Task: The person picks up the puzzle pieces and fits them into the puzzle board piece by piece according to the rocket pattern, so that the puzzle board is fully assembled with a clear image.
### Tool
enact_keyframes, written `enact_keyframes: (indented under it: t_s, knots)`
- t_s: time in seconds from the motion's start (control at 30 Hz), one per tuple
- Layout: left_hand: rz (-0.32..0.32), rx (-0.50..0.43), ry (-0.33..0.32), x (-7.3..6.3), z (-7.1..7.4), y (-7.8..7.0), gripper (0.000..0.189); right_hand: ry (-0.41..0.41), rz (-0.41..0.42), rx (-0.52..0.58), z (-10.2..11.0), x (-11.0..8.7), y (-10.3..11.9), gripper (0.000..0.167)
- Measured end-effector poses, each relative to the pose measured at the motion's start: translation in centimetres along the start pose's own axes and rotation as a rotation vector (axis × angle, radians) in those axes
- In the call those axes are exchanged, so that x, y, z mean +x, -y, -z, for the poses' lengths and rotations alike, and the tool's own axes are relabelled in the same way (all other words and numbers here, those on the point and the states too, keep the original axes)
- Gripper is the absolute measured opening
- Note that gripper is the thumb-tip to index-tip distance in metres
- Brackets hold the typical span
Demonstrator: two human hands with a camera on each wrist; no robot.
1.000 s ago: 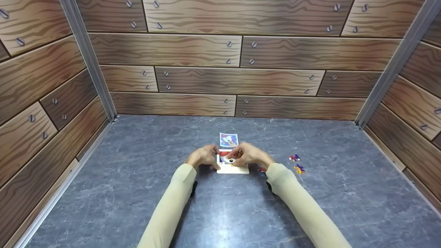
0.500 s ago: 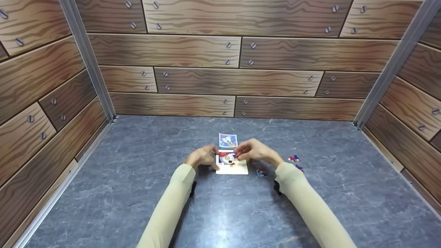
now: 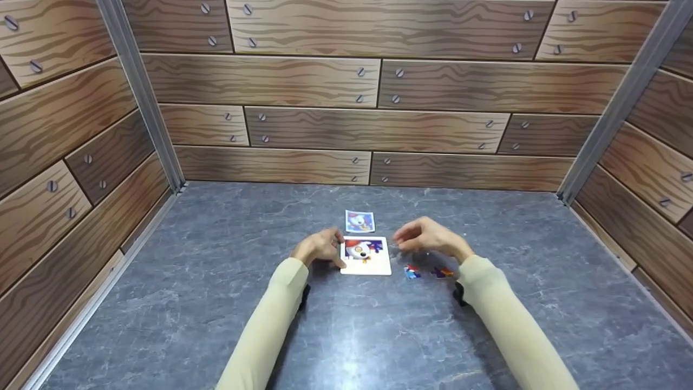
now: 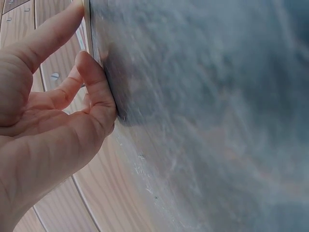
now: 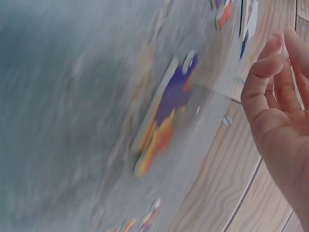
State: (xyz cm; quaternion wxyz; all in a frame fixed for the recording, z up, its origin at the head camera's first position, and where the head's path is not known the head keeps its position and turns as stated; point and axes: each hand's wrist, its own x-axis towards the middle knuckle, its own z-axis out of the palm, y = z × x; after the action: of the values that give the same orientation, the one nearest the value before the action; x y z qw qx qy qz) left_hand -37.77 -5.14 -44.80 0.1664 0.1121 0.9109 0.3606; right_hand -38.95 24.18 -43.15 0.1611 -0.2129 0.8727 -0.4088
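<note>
A white-framed jigsaw board lies flat in front of me in the head view, with a dog's face in a red hat assembled across its upper part. My left hand holds the board's left edge, thumb near the front corner and a finger near the back one. To the right of the board hovers my right hand, fingers loosely bent, nothing visible between them. Loose puzzle pieces, one blue and red and one purple and orange, lie below that hand. The right wrist view shows a purple-and-yellow puzzle piece close up.
Just behind the board lies a reference picture card of the same dog. Another puzzle piece shows at the bottom of the right wrist view. Wood-patterned walls enclose the grey tabletop.
My right hand has pulled away from the board to the right. A purple piece now lies at the picture's upper right, where those fingers were. The left hand has stayed put.
</note>
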Motion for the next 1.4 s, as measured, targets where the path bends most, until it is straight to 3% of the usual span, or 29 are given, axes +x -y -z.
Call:
enact_keyframes:
  t_s: [0.27,0.37,0.73,0.97,1.4]
  knots:
    - [0.058,-0.069,0.023,0.0,0.1,0.0,0.059,0.032,-0.013,0.015,1.1,-0.8,-1.1,0.031]
    - [0.058,-0.053,0.012,0.1,0.1,0.0,0.059,0.019,-0.016,0.013,1.6,-1.2,-1.4,0.03]
    - [0.013,-0.03,-0.01,0.0,0.0,0.0,0.058,-0.037,-0.039,-0.065,3.6,-2.8,-3.1,0.03]
    - [-0.005,-0.013,-0.003,0.1,0.0,0.0,0.057,-0.093,-0.081,-0.05,5.3,-4.2,-4.4,0.029]
    - [-0.025,0.008,-0.015,0.1,0.1,0.1,0.057,-0.114,-0.128,-0.06,6.6,-5.4,-6.4,0.031]
